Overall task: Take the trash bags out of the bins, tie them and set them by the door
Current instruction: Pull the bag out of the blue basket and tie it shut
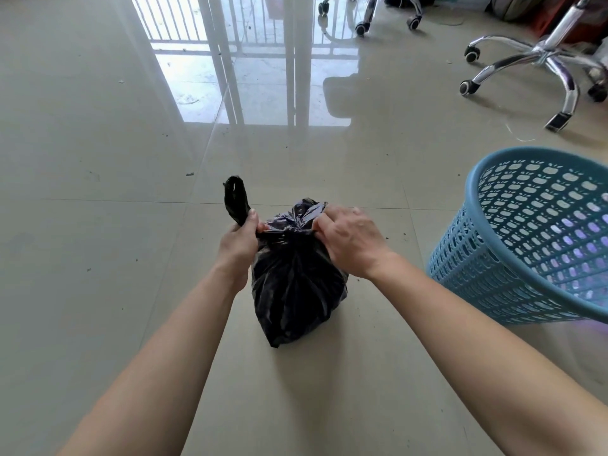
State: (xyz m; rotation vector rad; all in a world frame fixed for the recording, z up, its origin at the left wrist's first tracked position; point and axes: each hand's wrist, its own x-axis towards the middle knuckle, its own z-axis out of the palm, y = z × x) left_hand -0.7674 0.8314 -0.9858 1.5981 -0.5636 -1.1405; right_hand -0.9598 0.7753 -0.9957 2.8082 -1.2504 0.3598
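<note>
Biggest risk here, I'd say, is the plastic tearing. The left hand (pixel 241 240) is clamped on one twisted ear of the trash bag (pixel 296 281), pulling it out toward 9 o'clock, and the right hand (pixel 348 240) is pinched shut on the other side of the neck, pulling toward 3. If they yank too hard, that thin film could rip at the neck, or the ear could slip out of the fist and the knot go loose. Can't tell whether there's a full knot yet or just one crossover, since the fingers cover it. The bag could also tip if one side pulls harder, because it's small and only sitting on its own bottom.

The bag itself: black, glossy, crinkly, bunched tight at the top with pleats running down, fairly full and rounded. It's sitting on the tiled floor (pixel 98 258) dead centre, with the blue bin (pixel 526 251) just beside it at 3 o'clock, looking bagless. One ear sticks up past the left fist at about 11 o'clock.
</note>
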